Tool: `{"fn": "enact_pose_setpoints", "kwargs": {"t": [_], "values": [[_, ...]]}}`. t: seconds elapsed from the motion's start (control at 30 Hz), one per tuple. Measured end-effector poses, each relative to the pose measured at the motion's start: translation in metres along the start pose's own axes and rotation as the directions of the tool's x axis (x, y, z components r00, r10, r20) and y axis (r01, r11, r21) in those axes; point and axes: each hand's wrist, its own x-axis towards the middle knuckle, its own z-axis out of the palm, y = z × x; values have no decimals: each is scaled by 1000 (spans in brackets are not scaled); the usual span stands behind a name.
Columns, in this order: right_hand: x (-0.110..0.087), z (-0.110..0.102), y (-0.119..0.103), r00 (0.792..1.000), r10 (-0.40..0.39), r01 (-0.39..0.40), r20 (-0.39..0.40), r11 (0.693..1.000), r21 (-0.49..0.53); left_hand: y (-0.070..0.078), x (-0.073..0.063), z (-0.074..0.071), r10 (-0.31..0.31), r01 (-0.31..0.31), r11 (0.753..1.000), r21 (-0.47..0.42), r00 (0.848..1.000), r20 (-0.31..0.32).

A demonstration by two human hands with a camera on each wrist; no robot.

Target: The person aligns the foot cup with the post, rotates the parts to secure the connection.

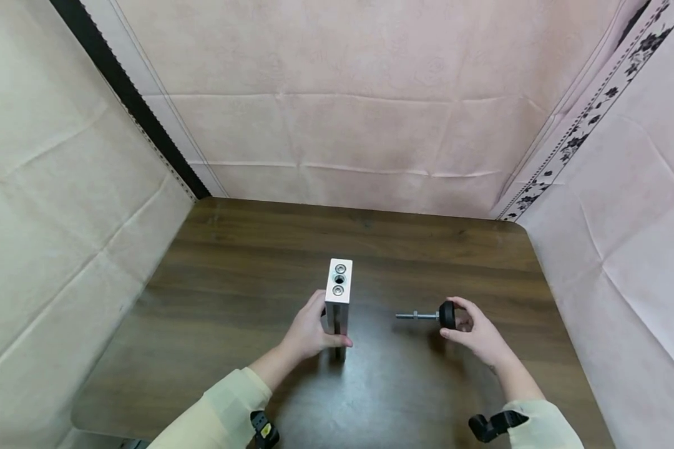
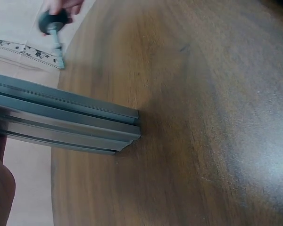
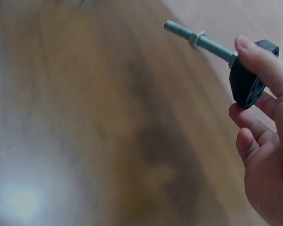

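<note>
In the head view my left hand (image 1: 309,330) grips an aluminium profile (image 1: 337,318) near the middle of the table. The profile's upper end carries a light metal plate (image 1: 339,298) with three round holes in a row; the outer two hold socket-head screws. Grooves run along the profile (image 2: 61,120) in the left wrist view, where its lower end is over the wood. To the right, my right hand (image 1: 480,337) pinches the black base of a levelling foot (image 1: 447,315) between thumb and fingers. Its threaded stud (image 3: 217,48), with a hex nut (image 3: 196,40) on it, points left toward the profile, apart from it.
A brown wooden table (image 1: 247,262) with rounded corners lies below both hands. Pale cloth hangs at the back (image 1: 337,137) and on both sides, with a black floral border (image 1: 584,131) at the right. Black straps with small devices (image 1: 265,430) circle both wrists.
</note>
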Motion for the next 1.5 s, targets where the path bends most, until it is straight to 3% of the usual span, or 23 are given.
{"fn": "enact_pose_setpoints", "kwargs": {"t": [0.13,0.27,0.4,0.57,0.67,0.77,1.07,1.5], "values": [[4,-2,-31,991,-130,133,-28,978,163,0,0,0,-7,7,1000,3,1000,18],[9,-6,-66,960,-266,281,-94,915,289,0,-1,-1,-7,7,1000,1,1000,12],[13,-10,-104,914,-368,406,-172,827,389,0,-2,-2,-29,29,1000,-4,999,23],[17,-15,-149,834,-489,549,-253,697,461,1,-2,-2,-63,64,997,-29,997,47],[19,-19,-173,798,-541,597,-265,656,461,1,-2,-3,-63,64,997,-38,997,47],[20,-21,-195,786,-565,613,-252,660,434,1,-2,-3,-48,50,998,-32,998,40],[24,-14,-246,786,-588,613,-191,703,359,2,-2,-4,-35,37,998,-45,999,39],[26,-2,-283,761,-644,631,-73,710,313,1,-1,-4,-40,42,998,-37,998,53]]}}
